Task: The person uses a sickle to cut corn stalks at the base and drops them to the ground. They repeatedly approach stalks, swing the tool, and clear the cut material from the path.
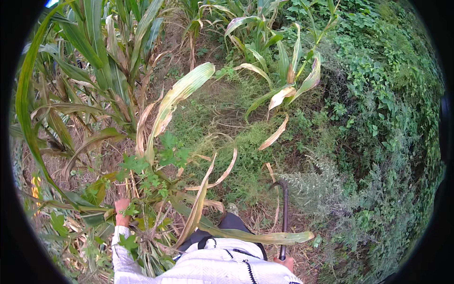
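At the lower left my left hand point(122, 210) is closed around a cut or bent corn stalk point(87, 209), whose long leaves spread to the left. Lobed green weed leaves point(129, 241) partly cover the wrist and the sleeve. Low on the right, my right hand point(286, 263) grips the handle of a sickle point(285, 213). Its dark shaft points away from me, and the hooked blade end lies beside grey-green weeds. A long, partly dried corn leaf point(262, 237) crosses in front of my body and over the sickle's shaft.
Standing corn plants point(103, 67) crowd the upper left. More corn point(283, 81) with browning leaves stands ahead to the right. A dense bank of vines point(383, 92) rises along the right side. Yellow corn ears point(36, 190) show at the far left, near dry husks on the ground.
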